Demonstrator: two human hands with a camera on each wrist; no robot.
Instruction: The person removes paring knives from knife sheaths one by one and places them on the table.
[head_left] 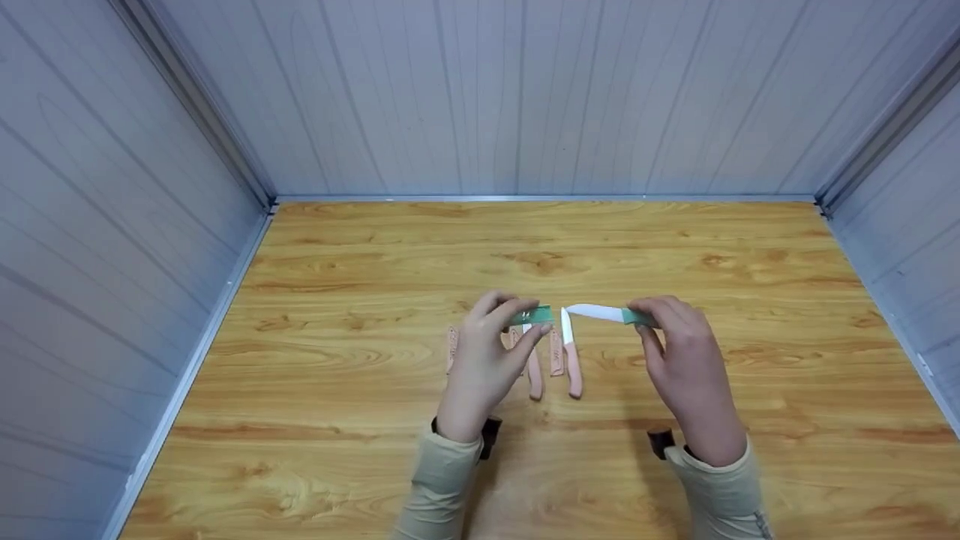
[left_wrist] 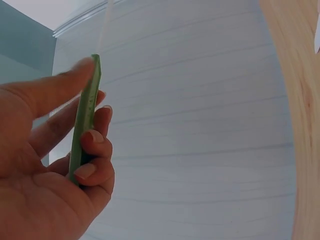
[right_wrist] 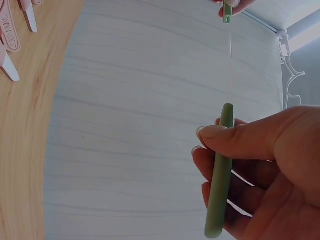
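Note:
My left hand (head_left: 484, 360) holds a green knife sheath (head_left: 540, 314) between thumb and fingers, raised over the table. In the left wrist view the sheath (left_wrist: 86, 112) lies along the curled fingers, the thumb at its upper end. My right hand (head_left: 690, 360) grips a knife (head_left: 596, 312) by its green handle, with the white blade pointing left at the sheath. A short gap separates blade tip and sheath in the head view. The right wrist view shows the handle (right_wrist: 219, 185) pinched by the thumb and fingers; its blade looks thin and faint, seen edge-on.
Below the hands, two pink-handled knives with white blades lie on the wooden table (head_left: 337, 465), a right one (head_left: 574, 371) and a left one (head_left: 535, 379). Pink sheaths (head_left: 556, 352) lie beside them, some partly behind my left hand. Pale panel walls (head_left: 480, 97) enclose the table.

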